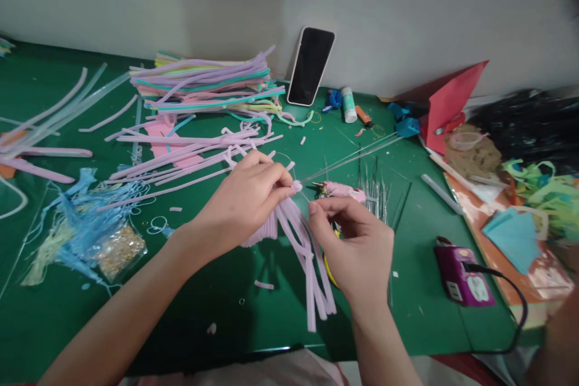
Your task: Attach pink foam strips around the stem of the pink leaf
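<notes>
Over the middle of the green table my left hand (262,188) pinches the gathered end of a bunch of pale purple foam strips (304,247), which hang down between my hands. A thin clear thread (353,157) runs from this end to a blue object (408,126) at the back right. My right hand (350,241) is closed beside the bunch, thumb and forefinger pinching a fine thread (305,194) that leads to the gathered end. Behind that hand lie pink-handled pliers (339,190), their handles partly hidden. A ribbed purple piece (262,232) sits under my left hand.
Bundled coloured strips (203,81) lie at the back, near a phone (311,66) leaning on the wall. Blue tassels (84,208) and a bag of gold beads (116,250) are at left. Thin metal wires (374,190) and a purple box (464,274) with a black cable lie at right.
</notes>
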`<action>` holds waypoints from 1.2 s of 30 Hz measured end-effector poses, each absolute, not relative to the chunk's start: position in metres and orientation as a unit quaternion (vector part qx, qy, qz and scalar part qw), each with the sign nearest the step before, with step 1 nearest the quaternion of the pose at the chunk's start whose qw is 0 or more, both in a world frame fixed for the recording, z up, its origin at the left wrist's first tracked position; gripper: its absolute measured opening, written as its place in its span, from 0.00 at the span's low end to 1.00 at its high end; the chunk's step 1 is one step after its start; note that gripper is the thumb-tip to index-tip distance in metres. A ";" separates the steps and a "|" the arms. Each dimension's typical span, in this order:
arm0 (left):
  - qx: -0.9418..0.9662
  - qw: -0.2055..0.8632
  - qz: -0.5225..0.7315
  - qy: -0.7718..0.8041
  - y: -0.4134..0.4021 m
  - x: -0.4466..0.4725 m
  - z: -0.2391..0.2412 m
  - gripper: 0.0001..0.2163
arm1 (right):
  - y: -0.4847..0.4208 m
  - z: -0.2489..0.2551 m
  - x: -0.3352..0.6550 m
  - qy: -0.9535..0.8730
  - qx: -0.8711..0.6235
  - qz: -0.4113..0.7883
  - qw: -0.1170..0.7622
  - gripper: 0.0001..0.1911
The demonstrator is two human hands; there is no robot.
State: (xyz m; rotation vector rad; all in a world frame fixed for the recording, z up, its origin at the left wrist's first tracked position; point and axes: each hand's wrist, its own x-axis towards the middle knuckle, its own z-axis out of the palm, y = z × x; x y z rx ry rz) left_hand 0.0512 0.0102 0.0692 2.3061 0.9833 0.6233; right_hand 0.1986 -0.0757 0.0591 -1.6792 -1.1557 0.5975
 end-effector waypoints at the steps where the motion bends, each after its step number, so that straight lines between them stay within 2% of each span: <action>1: 0.858 0.274 0.231 0.367 0.010 0.051 0.069 0.07 | -0.076 0.059 0.199 -0.475 -0.691 0.246 0.487 0.03; 23: 0.866 0.271 0.227 0.354 0.009 0.053 0.069 0.05 | -0.076 0.057 0.199 -0.484 -0.699 0.221 0.477 0.03; 36: 0.867 0.249 0.248 0.353 0.008 0.052 0.069 0.06 | -0.075 0.062 0.196 -0.523 -0.714 0.155 0.439 0.03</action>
